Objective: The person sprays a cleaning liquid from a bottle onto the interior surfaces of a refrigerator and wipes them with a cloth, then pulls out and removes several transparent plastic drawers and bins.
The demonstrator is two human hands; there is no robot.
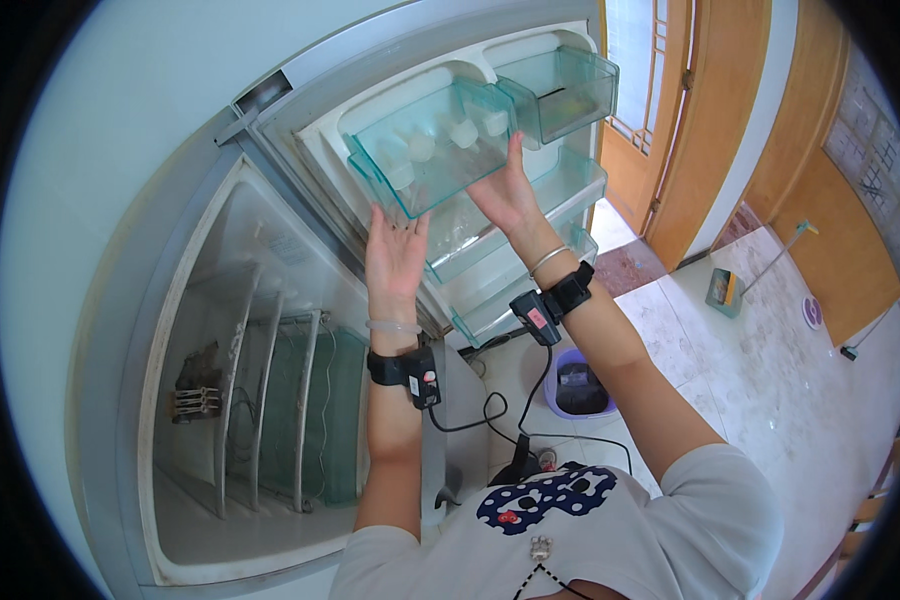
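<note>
A clear, green-tinted plastic door bin (450,176) is tilted against the white inner panel of an open refrigerator door (315,139). My right hand (506,191) grips its right end, thumb up along the side wall. At the lower left corner, my left hand (397,259) is palm up with its fingertips under the bin's edge, partly hidden behind the plastic. Several whitish cup-shaped pieces (421,148) show through the bin; whether they lie inside or behind it I cannot tell. A second clear bin (570,101) hangs just to the right.
Lower door shelves (529,206) sit beneath my right hand. On the left is the open refrigerator compartment (270,540) with metal-edged shelves. A cable (465,427) hangs from my wrist devices. A purple bin (550,391), a dustpan (724,296) and a wooden door (720,112) are to the right.
</note>
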